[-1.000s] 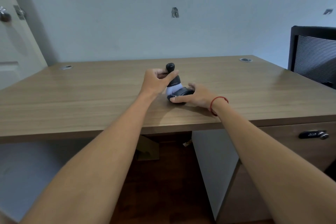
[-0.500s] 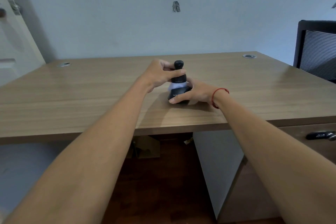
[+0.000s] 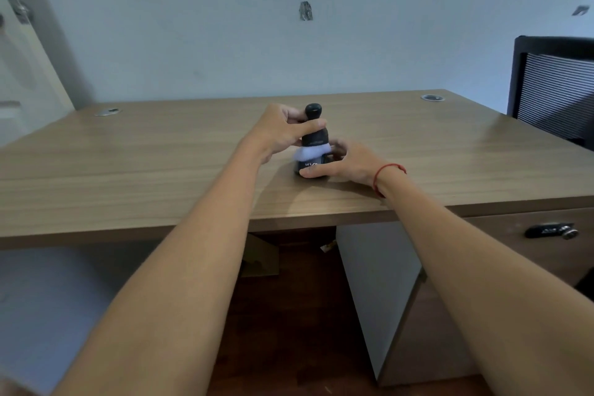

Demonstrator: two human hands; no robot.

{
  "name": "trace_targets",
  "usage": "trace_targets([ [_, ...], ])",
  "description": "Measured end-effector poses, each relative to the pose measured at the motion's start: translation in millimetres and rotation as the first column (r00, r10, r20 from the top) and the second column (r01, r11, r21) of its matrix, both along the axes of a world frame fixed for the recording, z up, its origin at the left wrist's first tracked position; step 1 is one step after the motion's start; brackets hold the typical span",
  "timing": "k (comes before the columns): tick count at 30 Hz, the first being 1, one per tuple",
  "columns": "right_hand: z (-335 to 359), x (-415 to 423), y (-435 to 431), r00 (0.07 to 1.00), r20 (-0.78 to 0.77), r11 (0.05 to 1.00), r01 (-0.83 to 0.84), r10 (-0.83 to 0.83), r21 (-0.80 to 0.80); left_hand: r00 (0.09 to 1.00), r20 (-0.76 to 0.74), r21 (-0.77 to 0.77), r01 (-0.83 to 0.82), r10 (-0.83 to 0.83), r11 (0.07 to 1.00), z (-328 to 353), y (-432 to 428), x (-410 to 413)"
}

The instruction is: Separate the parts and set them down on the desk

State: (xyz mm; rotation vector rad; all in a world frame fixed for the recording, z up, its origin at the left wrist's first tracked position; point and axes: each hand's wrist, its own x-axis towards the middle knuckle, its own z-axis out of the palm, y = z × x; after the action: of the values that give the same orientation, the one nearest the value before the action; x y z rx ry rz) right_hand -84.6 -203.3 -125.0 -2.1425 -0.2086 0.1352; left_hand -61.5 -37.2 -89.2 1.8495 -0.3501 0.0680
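Observation:
A small brush with a black knobbed handle and pale bristles stands upright over a black base on the wooden desk. My left hand grips the brush handle from the left, thumb across its front. My right hand, with a red string on its wrist, holds the black base from the right, thumb along its front lower edge. The bristles sit at the base's top, partly inside it.
A black mesh chair stands at the right beyond the desk. Two cable grommets sit at the desk's back corners. A drawer with a black handle is under the right side. A cardboard box lies under the desk.
The brush went from tilted to upright over the base. Both hands kept their hold.

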Motion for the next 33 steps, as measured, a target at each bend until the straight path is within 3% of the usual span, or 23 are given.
trace_targets([
  [4, 1.1, -2.4, -3.5, 0.997, -0.051, 0.998, -0.058, 0.059, 0.02, 0.987, 0.07, -0.049, -0.142, 0.145, 0.989, -17.4, -3.5, 1.5],
  [11, 0.2, 4.7, -4.0, 0.996, -0.065, 0.998, -0.061, 0.06, -0.006, 0.986, -0.126, 0.139, 0.122, -0.105, 0.983, 7.2, 19.2, -0.5],
  [13, -1.2, 5.4, -2.1, 0.997, -0.05, 0.998, -0.057, 0.057, -0.002, 0.998, -0.057, 0.085, 0.027, -0.023, 0.996, 2.5, 18.5, 2.5],
  [15, -3.5, 6.9, 0.2, 0.999, -0.019, 0.999, -0.035, 0.035, 0.011, 0.985, 0.069, 0.0, -0.161, 0.16, 0.987, -9.1, 20.7, 8.6],
  [17, -5.1, 9.4, 1.9, 1.0, 0.015, 1.0, -0.021, 0.021, 0.008, 0.904, 0.216, 0.057, -0.39, 0.37, 0.919, -23.2, 29.5, 14.5],
  [19, -5.1, 10.0, 2.6, 0.999, 0.043, 1.0, -0.019, 0.019, -0.014, 0.848, 0.302, 0.158, -0.496, 0.436, 0.854, -33.4, 39.7, 14.0],
  [22, -6.1, 13.9, 4.8, 0.997, 0.071, 0.999, -0.021, 0.024, -0.041, 0.873, 0.346, 0.291, -0.449, 0.345, 0.845, -39.6, 49.4, 9.6],
  [26, -11.3, 19.1, 12.5, 0.99, 0.135, 0.994, 0.049, -0.036, -0.094, 0.87, 0.449, 0.532, -0.444, 0.204, 0.721, -42.2, 51.7, -4.2],
  [33, -17.5, 25.8, 20.5, 0.959, 0.253, 0.96, 0.187, -0.131, -0.21, 0.912, 0.402, 0.574, -0.323, 0.085, 0.753, -48.0, 54.5, -17.8],
])
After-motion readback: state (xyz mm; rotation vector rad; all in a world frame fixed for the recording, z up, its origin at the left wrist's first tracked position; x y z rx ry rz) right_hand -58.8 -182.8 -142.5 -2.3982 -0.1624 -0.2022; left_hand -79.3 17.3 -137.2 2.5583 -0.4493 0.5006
